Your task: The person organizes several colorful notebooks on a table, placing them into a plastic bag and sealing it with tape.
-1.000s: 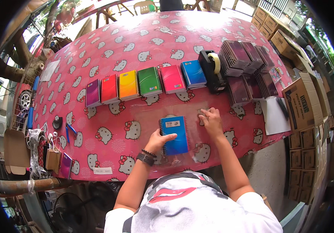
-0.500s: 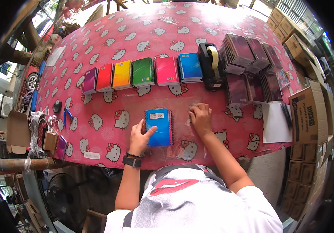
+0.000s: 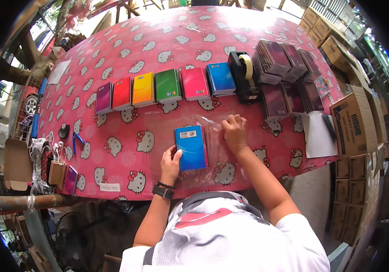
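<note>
The blue notebook (image 3: 192, 152) lies on clear film (image 3: 211, 123) toward the middle of the tabletop's (image 3: 124, 156) near edge. The left hand (image 3: 170, 167) touches its left side, thumb at the cover's edge, though I cannot tell whether it grips; the right hand (image 3: 235, 134), fingers curled in, pinches a raised fold of film to the notebook's right.
</note>
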Tool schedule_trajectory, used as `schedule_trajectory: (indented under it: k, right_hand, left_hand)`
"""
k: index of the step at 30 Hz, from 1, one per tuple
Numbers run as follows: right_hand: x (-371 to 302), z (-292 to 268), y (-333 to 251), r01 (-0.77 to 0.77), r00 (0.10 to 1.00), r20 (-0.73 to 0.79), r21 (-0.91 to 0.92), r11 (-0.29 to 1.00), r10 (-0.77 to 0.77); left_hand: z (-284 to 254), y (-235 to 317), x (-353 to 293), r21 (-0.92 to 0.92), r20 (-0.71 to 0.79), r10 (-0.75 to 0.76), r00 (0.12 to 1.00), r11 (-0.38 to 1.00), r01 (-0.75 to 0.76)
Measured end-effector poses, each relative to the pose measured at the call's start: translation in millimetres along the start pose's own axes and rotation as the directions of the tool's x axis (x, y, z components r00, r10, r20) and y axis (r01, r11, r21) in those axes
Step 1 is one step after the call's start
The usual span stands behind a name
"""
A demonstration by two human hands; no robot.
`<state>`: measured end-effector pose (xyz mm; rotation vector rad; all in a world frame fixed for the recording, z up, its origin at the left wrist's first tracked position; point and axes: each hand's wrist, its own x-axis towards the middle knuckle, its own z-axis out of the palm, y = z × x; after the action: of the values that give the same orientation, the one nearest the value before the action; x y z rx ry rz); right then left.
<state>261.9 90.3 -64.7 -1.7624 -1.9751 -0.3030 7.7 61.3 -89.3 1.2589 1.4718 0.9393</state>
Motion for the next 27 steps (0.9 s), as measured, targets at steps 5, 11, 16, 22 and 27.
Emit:
schedule_trajectory:
  k: [5,11,16,22,27]
  right_hand:
    - [-5.8,-20.2,-22.9,-0.272,0.944,-0.067,0.397,0.877,0.323]
    - [-62.3,-43.2,1.9,-0.847,0.528,0.698,0.474,0.24,0.483]
    - [-45.5,-61.5,-32.9,-0.709,0.694,0.563,0.643,0.291,0.448]
    - [-22.8,-64.1,-124.7,-0.217,0.877,0.475,0.265,0.94,0.069]
    - [-29.2,-78.5,-132.8,0.104,0.87,0.462,0.169,0.98,-0.172]
  left_hand:
    - [-1.3,1.4,2.7,0.094,0.038,0.036,0.999,0.995,-0.04]
    - [-5.8,1.1,6.2,0.065,0.116,0.0,0.993,0.998,-0.008]
    - [-9.8,19.1,6.0,0.036,0.203,-0.119,0.972,0.993,0.114]
    - [13.5,27.3,-7.3,-0.035,0.011,-0.02,1.0,0.999,0.02]
    - [15.0,30.8,-4.6,0.028,0.052,-0.012,0.999,1.0,0.01]
